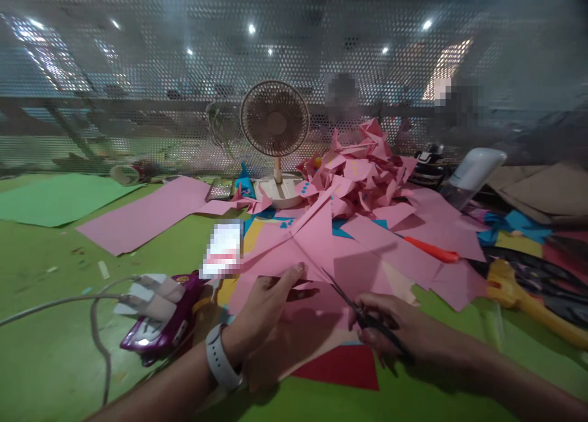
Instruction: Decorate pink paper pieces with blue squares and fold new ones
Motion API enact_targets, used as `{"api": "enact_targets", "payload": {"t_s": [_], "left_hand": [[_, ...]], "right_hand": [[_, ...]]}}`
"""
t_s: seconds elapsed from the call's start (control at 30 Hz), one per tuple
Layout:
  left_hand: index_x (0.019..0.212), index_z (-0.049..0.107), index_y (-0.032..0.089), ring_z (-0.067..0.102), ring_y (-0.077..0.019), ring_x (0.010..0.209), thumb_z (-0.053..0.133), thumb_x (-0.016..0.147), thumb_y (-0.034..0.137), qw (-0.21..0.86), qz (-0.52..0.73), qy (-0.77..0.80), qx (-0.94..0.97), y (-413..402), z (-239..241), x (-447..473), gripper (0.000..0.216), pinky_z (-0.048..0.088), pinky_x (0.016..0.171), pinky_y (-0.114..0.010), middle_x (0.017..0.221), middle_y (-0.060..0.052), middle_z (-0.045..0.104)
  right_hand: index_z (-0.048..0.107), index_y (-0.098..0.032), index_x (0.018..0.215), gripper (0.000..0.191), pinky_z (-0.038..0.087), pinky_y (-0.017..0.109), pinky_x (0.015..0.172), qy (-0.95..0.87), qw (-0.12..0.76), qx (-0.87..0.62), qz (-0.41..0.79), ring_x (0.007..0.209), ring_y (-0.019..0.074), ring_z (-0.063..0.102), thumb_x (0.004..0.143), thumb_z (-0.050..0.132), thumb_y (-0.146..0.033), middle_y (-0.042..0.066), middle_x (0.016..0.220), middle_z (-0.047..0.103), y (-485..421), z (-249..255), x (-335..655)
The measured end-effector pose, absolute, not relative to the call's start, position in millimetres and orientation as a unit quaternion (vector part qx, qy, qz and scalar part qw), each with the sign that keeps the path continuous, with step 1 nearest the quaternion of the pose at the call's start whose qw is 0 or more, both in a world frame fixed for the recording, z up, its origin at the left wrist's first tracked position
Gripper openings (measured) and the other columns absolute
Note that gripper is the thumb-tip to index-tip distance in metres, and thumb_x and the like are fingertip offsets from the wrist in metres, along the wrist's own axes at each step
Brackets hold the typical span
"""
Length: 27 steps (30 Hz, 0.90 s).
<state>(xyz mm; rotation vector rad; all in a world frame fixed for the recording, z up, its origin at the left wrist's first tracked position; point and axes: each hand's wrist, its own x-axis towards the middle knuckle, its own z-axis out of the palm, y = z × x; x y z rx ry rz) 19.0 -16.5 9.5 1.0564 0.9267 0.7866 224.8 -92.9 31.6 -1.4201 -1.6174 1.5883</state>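
My left hand [271, 305], with a white watch on its wrist, pinches the lower edge of a folded pink paper [307, 241] between thumb and fingers. Fingers of my right hand [390, 324] are wrapped round the dark handles of a pair of scissors [342, 292]. The blades point up and left, against the right part of the pink paper. Whether they are cutting into it, I cannot tell. Under both hands lie more pink sheets, a brownish sheet and a red paper [342, 368].
A heap of folded pink paper pieces [362, 171] stands behind, beside a small fan [275, 125]. To the left are a phone [223, 247] and a purple power strip [160, 321] with cables. At right lie an orange-handled tool [432, 248] and a yellow-handled tool [519, 296].
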Motion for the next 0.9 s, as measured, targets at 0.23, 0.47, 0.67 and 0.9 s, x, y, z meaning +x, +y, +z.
{"api": "enact_targets", "payload": {"t_s": [0.23,0.47,0.67,0.9], "left_hand": [[0.068,0.059,0.016,0.065,-0.0254,0.086,0.062,0.077,0.039,0.715,0.34,0.4,0.462,-16.0,11.3,19.0,0.025,0.049,0.061,-0.029,0.077,-0.004,0.066],[0.066,0.056,0.016,0.065,-0.0253,0.088,0.06,0.078,0.041,0.707,0.343,0.397,0.474,-16.8,10.3,19.1,0.028,0.048,0.061,-0.027,0.069,-0.002,0.062],[0.061,0.052,0.017,0.065,-0.0233,0.087,0.06,0.079,0.039,0.695,0.343,0.395,0.493,-16.8,13.5,19.0,0.029,0.046,0.067,-0.027,0.066,0.0,0.061],[0.059,0.054,0.016,0.065,-0.0238,0.085,0.06,0.078,0.04,0.679,0.341,0.406,0.508,-17.6,16.9,20.9,0.031,0.047,0.07,-0.029,0.066,-0.001,0.062]], "right_hand": [[0.053,-0.016,0.087,0.032,0.035,0.017,0.051,-0.584,0.236,-0.51,0.586,0.058,0.0064,0.041,0.077,0.061,-0.046,-0.002,0.073,0.05,-91.9,30.9,224.4],[0.054,-0.016,0.087,0.035,0.035,0.017,0.052,-0.594,0.219,-0.52,0.572,0.059,0.0069,0.042,0.078,0.058,-0.05,-0.001,0.075,0.051,-91.4,32.9,225.3],[0.054,-0.016,0.085,0.033,0.034,0.017,0.05,-0.591,0.219,-0.525,0.571,0.058,0.0068,0.041,0.075,0.062,-0.046,-0.002,0.073,0.051,-90.4,32.8,224.8],[0.054,-0.016,0.084,0.033,0.034,0.016,0.05,-0.577,0.228,-0.519,0.588,0.057,0.0061,0.041,0.074,0.064,-0.046,-0.003,0.07,0.05,-90.9,34.7,224.2]]}}
